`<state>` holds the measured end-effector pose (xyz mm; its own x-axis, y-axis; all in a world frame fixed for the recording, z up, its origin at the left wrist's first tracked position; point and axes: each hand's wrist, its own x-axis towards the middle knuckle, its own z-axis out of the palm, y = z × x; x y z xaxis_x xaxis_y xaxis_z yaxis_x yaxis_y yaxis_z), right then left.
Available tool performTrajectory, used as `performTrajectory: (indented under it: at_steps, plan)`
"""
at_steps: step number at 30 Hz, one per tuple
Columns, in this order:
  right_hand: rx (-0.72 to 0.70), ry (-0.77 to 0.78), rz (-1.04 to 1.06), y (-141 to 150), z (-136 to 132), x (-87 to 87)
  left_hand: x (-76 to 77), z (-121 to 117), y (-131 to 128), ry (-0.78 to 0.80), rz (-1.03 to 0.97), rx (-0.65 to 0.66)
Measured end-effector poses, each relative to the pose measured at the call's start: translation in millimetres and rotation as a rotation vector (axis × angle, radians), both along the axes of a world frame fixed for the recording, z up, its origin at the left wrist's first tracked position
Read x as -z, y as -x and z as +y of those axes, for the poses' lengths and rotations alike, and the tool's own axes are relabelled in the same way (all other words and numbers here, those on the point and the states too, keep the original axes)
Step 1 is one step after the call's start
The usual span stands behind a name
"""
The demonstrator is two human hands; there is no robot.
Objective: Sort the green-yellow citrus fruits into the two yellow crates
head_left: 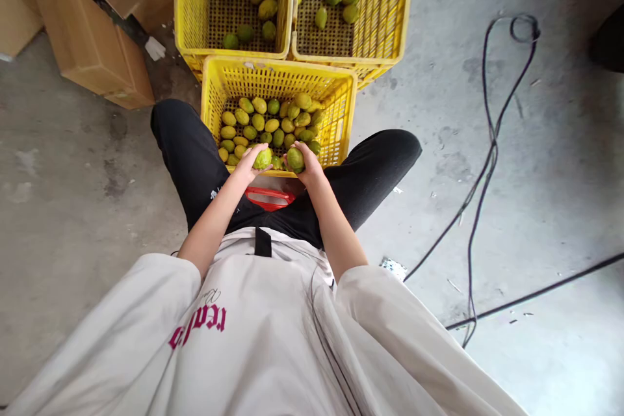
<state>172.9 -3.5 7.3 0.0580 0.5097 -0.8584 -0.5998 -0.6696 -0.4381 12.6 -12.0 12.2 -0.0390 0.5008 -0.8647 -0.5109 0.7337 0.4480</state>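
Note:
I sit with a yellow slatted crate between my knees, holding several green-yellow fruits. My left hand is closed round one green fruit at the crate's near edge. My right hand grips another green fruit just beside it. Both hands hover over the near rim of the crate, a few centimetres apart.
Two more yellow crates stand behind: the left crate and the right crate, each with a few fruits. Cardboard boxes lie at far left. Black cables trail over the concrete floor on the right. A red stool edge shows under me.

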Motion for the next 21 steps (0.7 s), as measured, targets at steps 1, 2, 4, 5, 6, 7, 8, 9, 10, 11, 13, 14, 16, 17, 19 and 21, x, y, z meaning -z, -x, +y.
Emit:
performTrajectory:
  at_steps: [1,2,4,5,6,7,8,9,10,11,13,14,16,17,19,21]
  plan:
    - [-0.002,0.01,0.004,-0.3,-0.1,1.1,0.3,0.2,-0.7,-0.003,0.012,0.0]
    - [-0.001,0.024,0.007,-0.7,-0.1,2.3,0.5,0.7,-1.5,0.005,0.025,0.004]
    - [0.015,0.057,0.01,-1.9,0.2,4.4,0.5,2.1,-2.9,0.05,0.03,0.014]
    - [0.03,0.069,0.011,-2.4,0.5,5.2,0.5,2.9,-3.4,0.076,0.016,0.012]
    - [0.049,0.076,0.012,-2.8,0.9,5.9,0.7,3.6,-3.8,0.096,-0.009,0.007]
    - [0.067,0.078,0.015,-3.0,1.3,6.5,1.0,4.0,-3.9,0.109,-0.039,0.002]
    - [0.082,0.077,0.02,-2.9,1.7,7.0,1.7,4.3,-3.7,0.115,-0.072,-0.001]
    - [0.092,0.076,0.025,-2.7,2.0,7.6,2.5,4.3,-3.4,0.117,-0.104,-0.002]
    - [0.097,0.074,0.029,-2.5,2.2,8.2,3.5,4.2,-3.0,0.12,-0.13,-0.003]
    - [0.098,0.069,0.032,-2.3,2.3,8.8,4.5,4.0,-2.4,0.127,-0.151,-0.007]
    - [0.096,0.06,0.028,-2.5,2.5,10.0,5.8,3.7,-1.3,0.136,-0.179,-0.023]
    - [0.096,0.055,0.021,-2.9,2.5,10.5,6.0,3.8,-0.9,0.135,-0.186,-0.028]
    - [0.097,0.049,0.003,-4.3,2.5,10.6,5.0,4.3,-0.5,0.121,-0.181,-0.02]
    - [0.094,0.049,-0.008,-4.9,2.5,10.2,3.9,4.5,-0.6,0.111,-0.169,-0.002]
    - [0.087,0.049,-0.033,-5.1,2.0,8.0,0.7,4.6,-1.1,0.083,-0.126,0.047]
    - [0.076,0.039,-0.058,-3.6,1.0,4.8,-2.9,3.6,-2.0,0.04,-0.083,0.095]
